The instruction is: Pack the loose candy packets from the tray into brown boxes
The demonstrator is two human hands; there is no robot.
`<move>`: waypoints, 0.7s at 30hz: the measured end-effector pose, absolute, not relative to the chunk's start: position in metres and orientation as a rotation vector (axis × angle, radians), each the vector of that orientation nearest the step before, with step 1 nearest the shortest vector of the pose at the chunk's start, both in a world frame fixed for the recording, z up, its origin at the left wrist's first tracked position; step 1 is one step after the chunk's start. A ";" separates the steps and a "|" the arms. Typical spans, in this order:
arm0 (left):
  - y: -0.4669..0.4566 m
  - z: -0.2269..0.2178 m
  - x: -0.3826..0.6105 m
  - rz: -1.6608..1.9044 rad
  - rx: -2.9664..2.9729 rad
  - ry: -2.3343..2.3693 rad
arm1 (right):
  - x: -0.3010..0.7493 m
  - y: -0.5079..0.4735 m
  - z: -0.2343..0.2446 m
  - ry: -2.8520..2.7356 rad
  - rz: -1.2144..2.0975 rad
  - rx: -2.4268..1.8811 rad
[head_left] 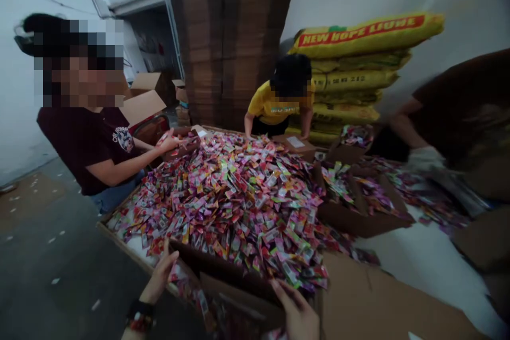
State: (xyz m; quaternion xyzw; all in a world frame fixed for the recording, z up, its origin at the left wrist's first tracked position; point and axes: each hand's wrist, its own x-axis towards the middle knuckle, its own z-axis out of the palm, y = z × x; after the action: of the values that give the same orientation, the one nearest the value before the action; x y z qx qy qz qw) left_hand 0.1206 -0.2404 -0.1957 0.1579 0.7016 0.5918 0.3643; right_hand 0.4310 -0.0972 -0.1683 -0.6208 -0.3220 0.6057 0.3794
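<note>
1. Lots of tiny shiny packets [223, 207], flat and pink, red and green, lie in a big messy heap in a brown cardboard box [131, 257].
2. My left hand [159, 271] and right hand [297, 311] are at the box edge, fingers apart, gripping nothing.

Huge leaning stack of flattened brown cardboard [227, 42] right in the middle of the view, with fat yellow woven sacks [346, 79] piled just beside it (top one has a red band, reads something like "NEW HOPE"). Co-worker in a yellow tee [274, 103] bent forward right in front of those sacks. Another in a dark maroon graphic t-shirt [85, 143] and jeans off to the left, plus someone in a dark brown top [462, 111] and a white glove [426, 159], pretty blurred, at the right edge. Open cardboard boxes [145, 90] over by a doorway [153, 37] at the back. Grey concrete floor [51, 244] with little paper scraps [56, 280] and a flattened cardboard piece [27, 196] lying on it. Plain white walls [470, 5] behind everything.
</note>
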 end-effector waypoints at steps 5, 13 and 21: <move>-0.244 -0.167 0.136 1.212 0.637 1.707 | 0.422 -0.136 -0.153 -1.591 1.673 -1.145; -0.220 -0.164 0.105 0.911 0.839 2.029 | 0.377 -0.132 -0.180 -2.581 0.949 -0.909; -0.209 -0.084 0.126 0.029 1.584 1.709 | 0.371 -0.154 -0.169 -2.797 0.275 -0.529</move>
State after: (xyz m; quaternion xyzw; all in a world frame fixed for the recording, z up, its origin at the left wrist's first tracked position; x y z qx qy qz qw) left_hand 0.1255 -0.2086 -0.0841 0.6245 0.6739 0.0112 0.3946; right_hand 0.3714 -0.1541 -0.1692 -0.1831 -0.9684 0.0953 0.1402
